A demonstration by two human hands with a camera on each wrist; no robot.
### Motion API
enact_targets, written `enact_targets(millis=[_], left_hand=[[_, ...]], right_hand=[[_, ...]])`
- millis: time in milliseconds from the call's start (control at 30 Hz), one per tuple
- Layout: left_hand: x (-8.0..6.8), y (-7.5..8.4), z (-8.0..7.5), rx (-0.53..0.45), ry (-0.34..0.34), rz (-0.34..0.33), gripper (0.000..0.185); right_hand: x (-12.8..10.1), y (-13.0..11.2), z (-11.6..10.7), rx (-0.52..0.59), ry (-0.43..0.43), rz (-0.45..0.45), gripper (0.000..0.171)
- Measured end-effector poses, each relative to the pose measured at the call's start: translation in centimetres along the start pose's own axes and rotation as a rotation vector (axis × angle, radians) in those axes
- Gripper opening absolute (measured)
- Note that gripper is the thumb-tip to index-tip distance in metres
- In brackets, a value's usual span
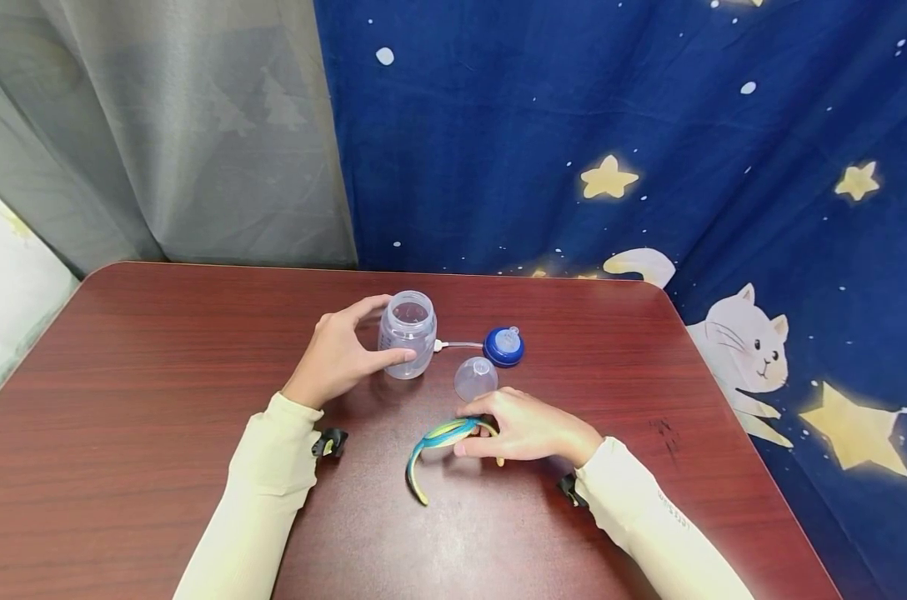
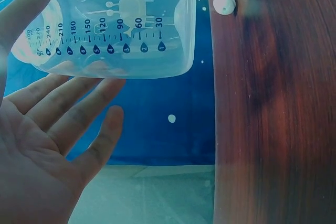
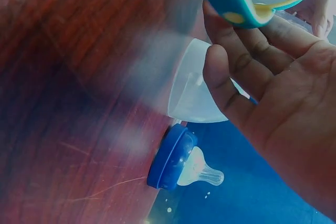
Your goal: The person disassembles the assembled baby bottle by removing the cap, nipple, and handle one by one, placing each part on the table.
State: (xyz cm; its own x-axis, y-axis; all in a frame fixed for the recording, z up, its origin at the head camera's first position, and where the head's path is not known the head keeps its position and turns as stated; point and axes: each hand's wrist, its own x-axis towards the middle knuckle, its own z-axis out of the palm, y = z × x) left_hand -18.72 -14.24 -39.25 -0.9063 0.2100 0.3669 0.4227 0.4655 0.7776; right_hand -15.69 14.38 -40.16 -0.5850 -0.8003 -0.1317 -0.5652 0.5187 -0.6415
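Bottle point(image 1: 408, 333), clear and uncapped, stands upright on the dark red table point(image 1: 161, 400), and the left hand point(image 1: 338, 353) curls round its near-left side, thumb in front and fingers behind, with measuring marks showing on its wall in the left wrist view. Right of the bottle lies a blue ring with a nipple point(image 1: 503, 346), a thin white cord point(image 1: 461, 343) running between them, and just in front of that ring sits a clear cap point(image 1: 474, 378). Nearer than the bottle and to its right, the right hand point(image 1: 527, 427) rests on the table with its fingers pinching one end of a curved blue, green and yellow handle piece point(image 1: 433, 443).
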Motion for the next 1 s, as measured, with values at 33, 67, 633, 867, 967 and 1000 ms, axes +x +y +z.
enact_targets(millis=[33,67,633,867,967,1000], left_hand=[[0.0,0.0,0.0,-0.003,-0.001,-0.001,0.073],[0.0,0.1,0.0,-0.005,-0.002,-0.001,0.073],[0.0,0.3,0.1,-0.024,-0.013,-0.015,0.074],[-0.1,0.3,0.2,-0.057,-0.036,-0.029,0.075],[-0.1,0.1,0.2,-0.074,-0.049,-0.038,0.074],[-0.1,0.0,0.2,-0.081,-0.057,-0.040,0.074]], right_hand=[[-0.1,0.0,0.0,-0.004,0.002,0.007,0.047],[-0.1,0.1,0.0,-0.013,0.008,0.011,0.049],[-0.6,-0.1,-0.3,-0.099,0.035,0.038,0.054],[0.6,-1.2,-2.3,-0.023,0.372,-0.037,0.027],[2.1,-1.8,-2.9,0.071,0.539,-0.030,0.032],[2.6,-2.0,-3.0,0.096,0.572,-0.031,0.035]])
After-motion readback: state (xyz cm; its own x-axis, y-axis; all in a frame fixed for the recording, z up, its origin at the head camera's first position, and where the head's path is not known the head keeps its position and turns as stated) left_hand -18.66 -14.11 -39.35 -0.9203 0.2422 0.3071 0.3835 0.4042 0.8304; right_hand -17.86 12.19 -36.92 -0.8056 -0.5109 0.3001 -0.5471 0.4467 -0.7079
